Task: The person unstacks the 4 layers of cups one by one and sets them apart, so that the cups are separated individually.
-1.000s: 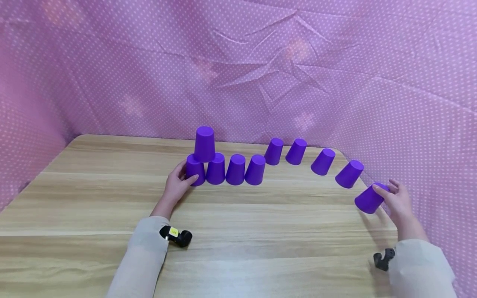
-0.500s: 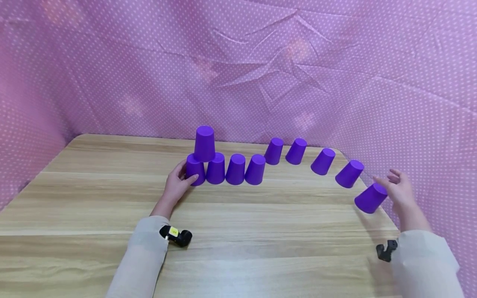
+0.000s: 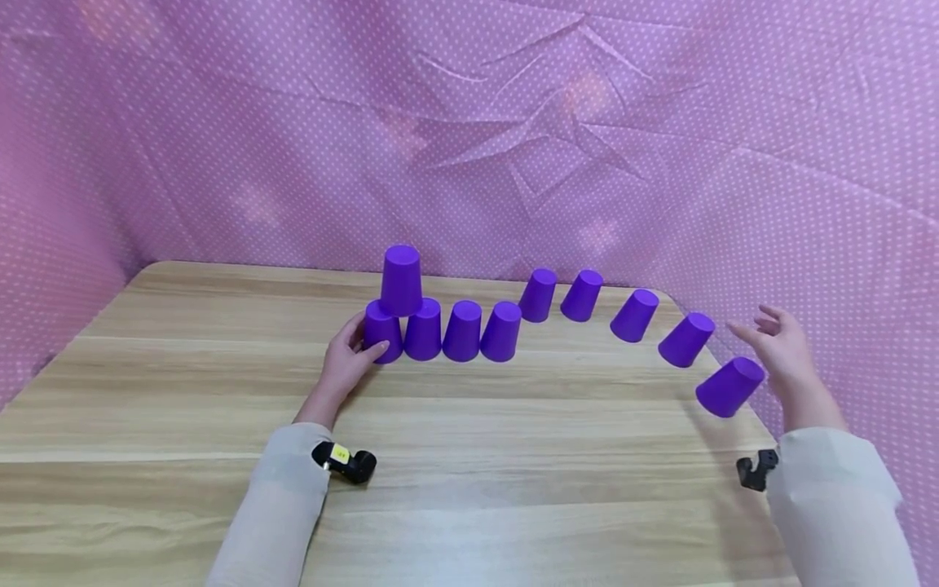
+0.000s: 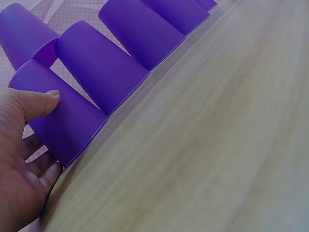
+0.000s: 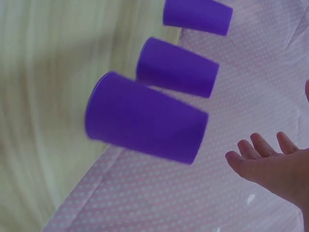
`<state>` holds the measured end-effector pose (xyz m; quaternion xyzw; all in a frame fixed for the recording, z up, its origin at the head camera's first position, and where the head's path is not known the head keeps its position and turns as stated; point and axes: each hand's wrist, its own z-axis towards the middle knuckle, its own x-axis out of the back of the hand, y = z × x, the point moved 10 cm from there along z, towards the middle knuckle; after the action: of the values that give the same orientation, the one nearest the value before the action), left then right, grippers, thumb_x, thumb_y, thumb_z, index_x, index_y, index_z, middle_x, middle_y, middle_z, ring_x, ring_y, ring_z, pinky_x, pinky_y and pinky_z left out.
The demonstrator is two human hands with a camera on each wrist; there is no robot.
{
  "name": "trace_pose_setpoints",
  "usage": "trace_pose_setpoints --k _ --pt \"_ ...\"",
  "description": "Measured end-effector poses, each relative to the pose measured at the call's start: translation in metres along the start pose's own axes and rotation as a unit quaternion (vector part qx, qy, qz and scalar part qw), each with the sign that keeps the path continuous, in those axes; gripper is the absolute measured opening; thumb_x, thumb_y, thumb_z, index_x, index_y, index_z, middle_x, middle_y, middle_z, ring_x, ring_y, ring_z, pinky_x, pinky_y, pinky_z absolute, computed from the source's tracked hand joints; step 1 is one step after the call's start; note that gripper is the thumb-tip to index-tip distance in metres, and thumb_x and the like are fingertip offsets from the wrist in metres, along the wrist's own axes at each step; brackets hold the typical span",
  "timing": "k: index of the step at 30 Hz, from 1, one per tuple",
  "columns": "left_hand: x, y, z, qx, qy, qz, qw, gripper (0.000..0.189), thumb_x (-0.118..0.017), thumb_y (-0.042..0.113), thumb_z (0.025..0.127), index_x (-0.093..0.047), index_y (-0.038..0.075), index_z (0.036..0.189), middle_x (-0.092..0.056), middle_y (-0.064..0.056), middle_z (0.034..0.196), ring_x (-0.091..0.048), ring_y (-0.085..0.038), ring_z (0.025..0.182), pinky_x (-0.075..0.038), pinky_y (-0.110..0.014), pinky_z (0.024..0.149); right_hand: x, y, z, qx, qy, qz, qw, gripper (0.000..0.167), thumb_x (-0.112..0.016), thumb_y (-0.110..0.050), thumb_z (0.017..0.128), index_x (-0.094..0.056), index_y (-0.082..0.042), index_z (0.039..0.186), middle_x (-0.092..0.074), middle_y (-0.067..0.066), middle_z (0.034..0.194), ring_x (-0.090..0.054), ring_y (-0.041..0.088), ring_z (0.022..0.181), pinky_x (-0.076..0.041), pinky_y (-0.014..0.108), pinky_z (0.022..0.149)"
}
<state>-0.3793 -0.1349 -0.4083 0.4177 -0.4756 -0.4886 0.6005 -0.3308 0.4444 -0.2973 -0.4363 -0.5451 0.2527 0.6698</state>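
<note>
At the left end of a row of upside-down purple cups, my left hand [image 3: 342, 364] grips the leftmost cup [image 3: 383, 334], thumb across its near side and fingers behind it. The left wrist view shows the same hold on that cup [image 4: 65, 118]. One purple cup [image 3: 401, 281] stands upside down on top, bridging the leftmost cup and its neighbour [image 3: 423, 330]. My right hand [image 3: 785, 355] is in the air at the right, fingers spread and holding nothing. Just below and left of it stands the nearest right-hand cup [image 3: 729, 387], apart from the hand in the right wrist view.
Two more cups, one [image 3: 462, 332] beside another [image 3: 501, 332], continue the row. Separate upside-down cups, among them a back one [image 3: 539, 295] and a right one [image 3: 686, 340], curve along the far right edge of the wooden table [image 3: 469, 456]. Pink dotted cloth [image 3: 469, 122] hangs behind.
My right hand has let go of the nearest right-hand cup and risen away from it. The left hand keeps its grip, and the cups stand as before.
</note>
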Motion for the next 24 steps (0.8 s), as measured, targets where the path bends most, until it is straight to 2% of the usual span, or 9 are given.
trace_pose_setpoints --k 4,8,10,16,24 --pt "0.001 0.0 0.0 -0.001 0.0 0.003 1.0 0.062 -0.06 0.005 0.08 -0.029 0.002 0.133 -0.033 -0.021 0.131 -0.03 -0.029 0.12 -0.026 -0.036 0.099 -0.008 -0.007 0.009 0.004 -0.001 -0.012 0.9999 0.089 -0.058 -0.046 0.076 -0.006 -0.009 0.139 -0.011 0.02 0.14 -0.015 0.037 0.124 -0.016 0.052 0.098" --pt "0.0 -0.001 0.001 0.0 -0.002 0.005 1.0 0.063 -0.06 0.005 0.08 -0.028 0.002 0.133 -0.032 -0.022 0.131 -0.029 -0.03 0.12 -0.026 -0.036 0.099 -0.019 -0.021 0.012 0.025 -0.005 -0.02 0.9995 0.086 -0.057 -0.043 0.079 -0.007 -0.007 0.138 -0.013 0.021 0.139 -0.016 0.036 0.124 -0.018 0.051 0.098" --pt "0.0 -0.001 0.001 0.001 -0.003 0.005 1.0 0.063 -0.06 0.006 0.08 -0.028 0.002 0.134 -0.032 -0.022 0.131 -0.029 -0.03 0.12 -0.025 -0.036 0.099 -0.027 -0.03 0.011 0.041 -0.012 -0.007 0.9991 0.083 -0.056 -0.039 0.081 -0.008 -0.003 0.137 -0.012 0.024 0.138 -0.014 0.038 0.123 -0.016 0.051 0.098" --pt "-0.001 0.0 0.0 -0.001 -0.002 0.004 1.0 0.062 -0.06 0.005 0.08 -0.028 0.002 0.133 -0.032 -0.022 0.131 -0.029 -0.03 0.12 -0.025 -0.035 0.099 -0.051 -0.049 0.009 0.05 -0.025 0.031 0.998 0.079 -0.059 -0.034 0.081 -0.012 -0.005 0.137 -0.015 0.023 0.137 -0.017 0.036 0.123 -0.016 0.045 0.101" --pt "0.0 0.003 -0.001 -0.004 -0.002 0.003 1.0 0.062 -0.06 0.005 0.08 -0.029 0.002 0.133 -0.033 -0.023 0.13 -0.029 -0.03 0.12 -0.026 -0.036 0.099 -0.082 -0.072 0.006 0.088 -0.061 0.052 0.9929 0.076 -0.056 -0.028 0.083 -0.01 0.003 0.135 -0.015 0.027 0.136 -0.018 0.038 0.122 -0.016 0.044 0.101"
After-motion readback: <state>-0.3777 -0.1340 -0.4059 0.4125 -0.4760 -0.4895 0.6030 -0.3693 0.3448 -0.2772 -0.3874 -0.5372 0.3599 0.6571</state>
